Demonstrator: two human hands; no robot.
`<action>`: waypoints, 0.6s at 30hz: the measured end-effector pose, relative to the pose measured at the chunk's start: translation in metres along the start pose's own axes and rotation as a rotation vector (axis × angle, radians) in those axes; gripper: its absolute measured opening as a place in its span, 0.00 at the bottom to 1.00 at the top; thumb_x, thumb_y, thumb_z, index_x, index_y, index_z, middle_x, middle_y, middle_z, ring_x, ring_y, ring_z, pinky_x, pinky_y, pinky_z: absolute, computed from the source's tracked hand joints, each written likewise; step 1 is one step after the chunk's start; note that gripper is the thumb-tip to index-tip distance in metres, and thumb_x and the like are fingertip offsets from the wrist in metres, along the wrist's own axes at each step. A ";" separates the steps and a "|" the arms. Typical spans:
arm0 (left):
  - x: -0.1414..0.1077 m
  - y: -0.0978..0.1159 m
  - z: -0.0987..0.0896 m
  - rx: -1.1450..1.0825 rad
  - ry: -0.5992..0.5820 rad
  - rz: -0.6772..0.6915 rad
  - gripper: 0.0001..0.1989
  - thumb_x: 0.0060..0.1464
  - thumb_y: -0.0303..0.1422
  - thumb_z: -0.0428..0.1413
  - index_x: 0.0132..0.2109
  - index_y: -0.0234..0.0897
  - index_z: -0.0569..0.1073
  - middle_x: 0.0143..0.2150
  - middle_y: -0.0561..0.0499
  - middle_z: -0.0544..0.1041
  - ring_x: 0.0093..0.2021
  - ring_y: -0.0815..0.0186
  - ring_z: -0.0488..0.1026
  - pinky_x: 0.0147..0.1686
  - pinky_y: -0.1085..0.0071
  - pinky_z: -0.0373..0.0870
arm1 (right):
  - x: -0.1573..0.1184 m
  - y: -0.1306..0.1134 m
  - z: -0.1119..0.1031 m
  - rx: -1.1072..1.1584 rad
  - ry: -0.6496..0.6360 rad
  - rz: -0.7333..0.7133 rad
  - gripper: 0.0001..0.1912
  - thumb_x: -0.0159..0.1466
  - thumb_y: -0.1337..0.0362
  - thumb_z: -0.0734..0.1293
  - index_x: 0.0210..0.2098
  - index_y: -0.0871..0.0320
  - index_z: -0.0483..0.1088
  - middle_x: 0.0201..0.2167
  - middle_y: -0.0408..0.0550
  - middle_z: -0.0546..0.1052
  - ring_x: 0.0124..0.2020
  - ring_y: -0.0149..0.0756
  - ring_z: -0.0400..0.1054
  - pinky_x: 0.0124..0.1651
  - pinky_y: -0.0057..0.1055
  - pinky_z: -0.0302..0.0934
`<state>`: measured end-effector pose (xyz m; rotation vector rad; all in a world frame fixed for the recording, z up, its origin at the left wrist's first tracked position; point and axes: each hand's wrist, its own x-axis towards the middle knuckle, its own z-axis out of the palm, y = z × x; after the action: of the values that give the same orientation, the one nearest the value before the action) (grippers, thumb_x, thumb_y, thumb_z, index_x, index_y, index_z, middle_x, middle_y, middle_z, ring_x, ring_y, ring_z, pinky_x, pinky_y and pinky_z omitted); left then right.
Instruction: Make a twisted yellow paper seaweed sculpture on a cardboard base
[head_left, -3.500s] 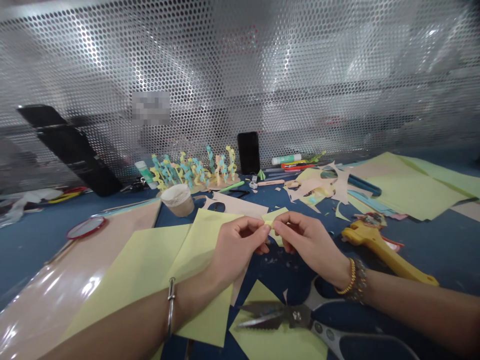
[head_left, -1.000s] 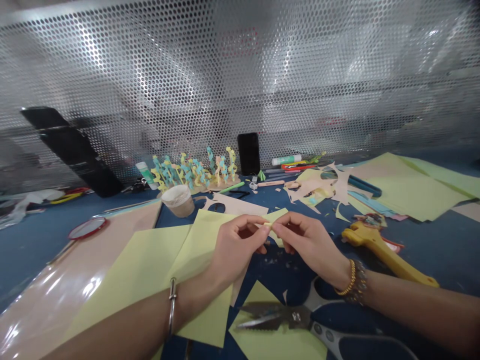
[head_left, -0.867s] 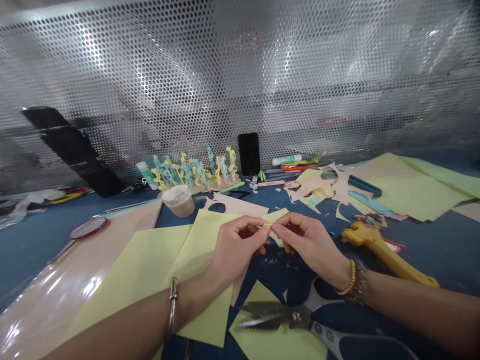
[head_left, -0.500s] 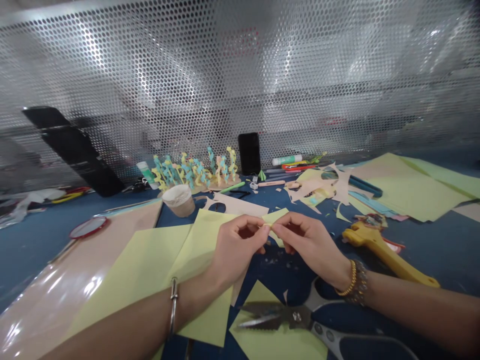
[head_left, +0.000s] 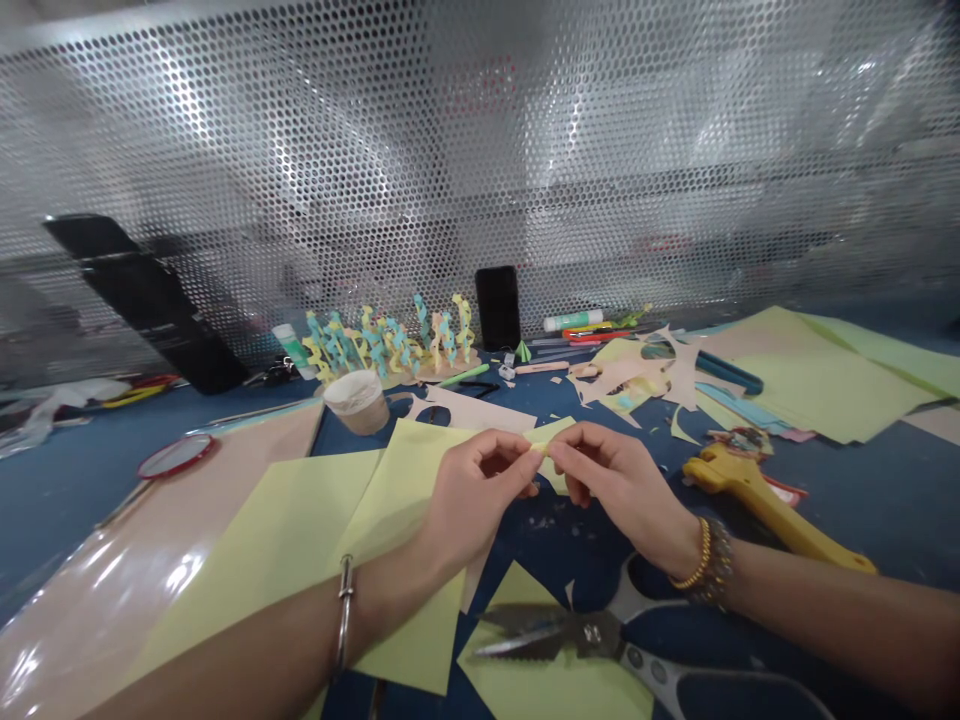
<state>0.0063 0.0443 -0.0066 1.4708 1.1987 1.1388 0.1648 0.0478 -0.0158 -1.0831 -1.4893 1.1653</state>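
Note:
My left hand (head_left: 480, 485) and my right hand (head_left: 615, 480) meet near the middle of the view, thumbs and fingertips pinched. Between them is a small piece of yellow paper (head_left: 545, 447), mostly hidden by the fingers. Behind the hands lies a yellow paper scrap (head_left: 559, 480). Under my left wrist a yellow paper sheet (head_left: 416, 625) rests on others. Closer to me, grey-handled scissors (head_left: 592, 633) lie with blades slightly apart on another yellow paper piece (head_left: 525, 680).
A paper cup (head_left: 358, 402) stands left of centre, before a row of curled paper strips (head_left: 390, 340). A dark phone (head_left: 499, 307) leans on the perforated metal panel (head_left: 600, 150). To the right lie a yellow-handled tool (head_left: 780, 510), cut paper (head_left: 682, 375) and large yellow-green sheets (head_left: 825, 380).
The fingertips have drawn slightly apart, and a bit more of the small yellow paper shows between them. Everything else looks the same.

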 end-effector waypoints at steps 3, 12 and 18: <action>0.000 -0.002 0.000 0.007 0.010 0.012 0.07 0.50 0.34 0.60 0.32 0.35 0.73 0.23 0.56 0.74 0.23 0.74 0.72 0.25 0.81 0.67 | 0.001 0.000 0.001 0.022 -0.005 0.022 0.13 0.61 0.56 0.64 0.27 0.59 0.67 0.14 0.37 0.64 0.17 0.25 0.57 0.21 0.24 0.53; 0.000 0.002 0.000 0.001 -0.007 -0.008 0.08 0.52 0.34 0.57 0.30 0.35 0.73 0.19 0.57 0.72 0.21 0.73 0.70 0.25 0.80 0.66 | 0.001 0.001 0.001 0.026 -0.037 0.020 0.12 0.60 0.56 0.64 0.28 0.59 0.67 0.15 0.37 0.65 0.17 0.26 0.58 0.21 0.24 0.54; 0.000 0.001 -0.001 0.053 0.011 0.047 0.06 0.52 0.33 0.57 0.30 0.35 0.74 0.20 0.57 0.72 0.21 0.74 0.69 0.24 0.80 0.65 | 0.002 0.000 0.001 -0.038 -0.024 -0.009 0.13 0.60 0.55 0.65 0.28 0.59 0.69 0.15 0.37 0.64 0.17 0.25 0.58 0.21 0.23 0.53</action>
<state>0.0058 0.0443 -0.0060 1.5420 1.2160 1.1562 0.1636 0.0494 -0.0153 -1.0902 -1.5390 1.1515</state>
